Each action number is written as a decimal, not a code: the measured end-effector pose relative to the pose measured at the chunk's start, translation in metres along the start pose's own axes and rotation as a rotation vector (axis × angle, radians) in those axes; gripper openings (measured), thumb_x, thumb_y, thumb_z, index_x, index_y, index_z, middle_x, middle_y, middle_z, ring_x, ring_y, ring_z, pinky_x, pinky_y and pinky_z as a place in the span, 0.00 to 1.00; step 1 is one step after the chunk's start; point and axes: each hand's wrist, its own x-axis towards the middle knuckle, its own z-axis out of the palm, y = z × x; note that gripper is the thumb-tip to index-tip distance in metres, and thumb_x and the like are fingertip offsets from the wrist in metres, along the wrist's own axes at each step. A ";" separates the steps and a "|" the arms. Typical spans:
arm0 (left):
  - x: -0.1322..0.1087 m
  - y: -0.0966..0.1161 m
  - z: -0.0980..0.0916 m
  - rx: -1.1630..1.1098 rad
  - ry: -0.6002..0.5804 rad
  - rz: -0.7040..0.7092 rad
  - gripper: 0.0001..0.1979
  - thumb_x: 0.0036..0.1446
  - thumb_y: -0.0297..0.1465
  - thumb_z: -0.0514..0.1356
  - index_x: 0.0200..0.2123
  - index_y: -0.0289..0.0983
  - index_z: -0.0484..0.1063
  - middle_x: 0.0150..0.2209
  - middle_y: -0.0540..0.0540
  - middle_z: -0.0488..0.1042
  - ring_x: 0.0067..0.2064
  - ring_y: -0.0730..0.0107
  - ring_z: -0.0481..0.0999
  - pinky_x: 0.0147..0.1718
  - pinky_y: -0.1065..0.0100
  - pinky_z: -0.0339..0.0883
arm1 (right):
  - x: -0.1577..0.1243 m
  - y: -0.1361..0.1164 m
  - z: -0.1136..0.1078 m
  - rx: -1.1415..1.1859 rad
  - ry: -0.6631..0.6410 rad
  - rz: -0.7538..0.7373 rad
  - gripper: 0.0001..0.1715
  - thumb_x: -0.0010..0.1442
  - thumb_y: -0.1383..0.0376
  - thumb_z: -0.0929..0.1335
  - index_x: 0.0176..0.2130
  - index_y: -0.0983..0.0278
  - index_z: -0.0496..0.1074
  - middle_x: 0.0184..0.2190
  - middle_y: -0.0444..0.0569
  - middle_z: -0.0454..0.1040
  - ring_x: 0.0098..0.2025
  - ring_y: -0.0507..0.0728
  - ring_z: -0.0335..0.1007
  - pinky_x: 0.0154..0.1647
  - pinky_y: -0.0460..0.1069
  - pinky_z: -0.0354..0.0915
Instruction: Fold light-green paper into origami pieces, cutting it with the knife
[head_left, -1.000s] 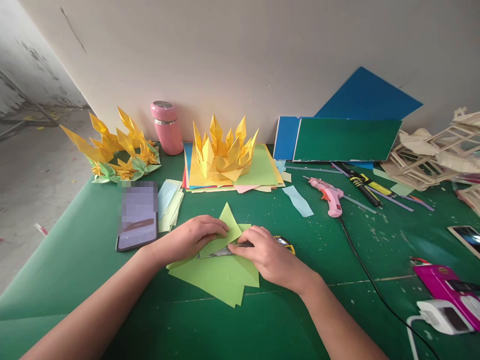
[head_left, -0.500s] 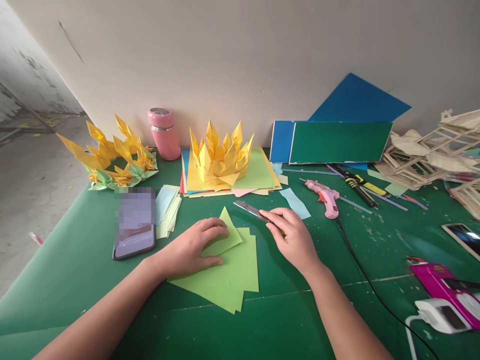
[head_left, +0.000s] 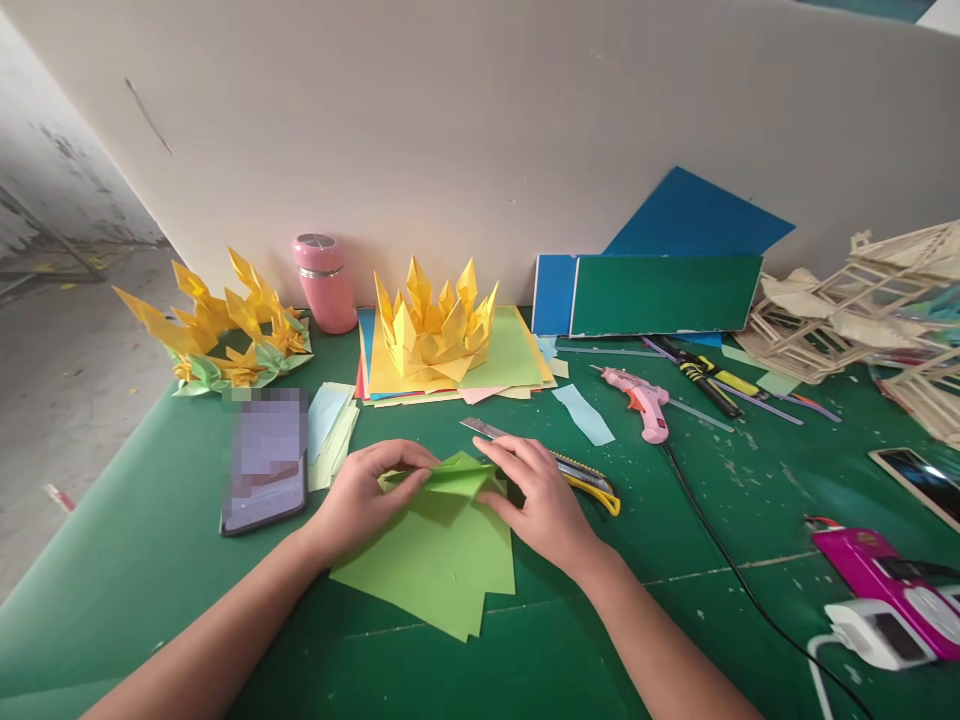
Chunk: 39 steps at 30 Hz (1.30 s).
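Observation:
A small folded piece of green paper (head_left: 459,474) is lifted a little above several larger green paper sheets (head_left: 431,560). My left hand (head_left: 375,495) pinches its left end between thumb and fingers. At its right end, my right hand (head_left: 536,500) has the thumb below and the fingertips above the paper's edge. A yellow and black utility knife (head_left: 589,478) lies on the table behind my right hand, its blade sticking out past the fingers and its middle hidden by them.
Behind stand a yellow paper lotus (head_left: 435,335) on coloured sheets, a pink flask (head_left: 327,285) and a yellow-green paper crown (head_left: 240,340). A phone (head_left: 266,470) lies left. To the right are a pink glue gun (head_left: 641,400), its cord (head_left: 712,535), and a magenta power strip (head_left: 874,575).
My right hand has let go of the utility knife, now lying on the table, and moved left to the green paper. The small paper has been raised and turned between both hands.

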 end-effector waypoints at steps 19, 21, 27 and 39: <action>0.005 -0.027 -0.015 0.363 0.306 -0.131 0.08 0.56 0.34 0.56 0.39 0.41 0.70 0.38 0.45 0.77 0.40 0.59 0.76 0.39 0.61 0.71 | 0.004 0.015 -0.001 -0.215 0.285 0.159 0.21 0.68 0.63 0.58 0.23 0.59 0.60 0.21 0.47 0.66 0.27 0.58 0.60 0.28 0.51 0.57; 0.004 -0.029 -0.016 0.436 0.269 -0.089 0.08 0.58 0.33 0.54 0.40 0.42 0.70 0.40 0.45 0.78 0.41 0.57 0.77 0.40 0.60 0.71 | 0.003 0.020 0.000 -0.262 0.288 0.192 0.21 0.68 0.62 0.56 0.25 0.60 0.63 0.21 0.48 0.67 0.27 0.59 0.60 0.28 0.51 0.56; 0.006 -0.030 -0.015 0.675 0.229 -0.057 0.13 0.59 0.31 0.52 0.44 0.38 0.72 0.48 0.40 0.75 0.49 0.53 0.74 0.47 0.55 0.69 | 0.002 0.033 -0.002 -0.303 0.334 0.341 0.21 0.67 0.61 0.55 0.52 0.65 0.68 0.25 0.50 0.72 0.29 0.61 0.65 0.29 0.52 0.60; 0.003 -0.018 -0.016 0.959 0.150 0.017 0.19 0.56 0.19 0.49 0.38 0.39 0.78 0.45 0.45 0.79 0.48 0.54 0.75 0.45 0.56 0.65 | 0.001 -0.001 -0.006 -0.138 0.007 -0.100 0.17 0.67 0.63 0.61 0.53 0.61 0.70 0.41 0.51 0.78 0.43 0.60 0.72 0.44 0.56 0.68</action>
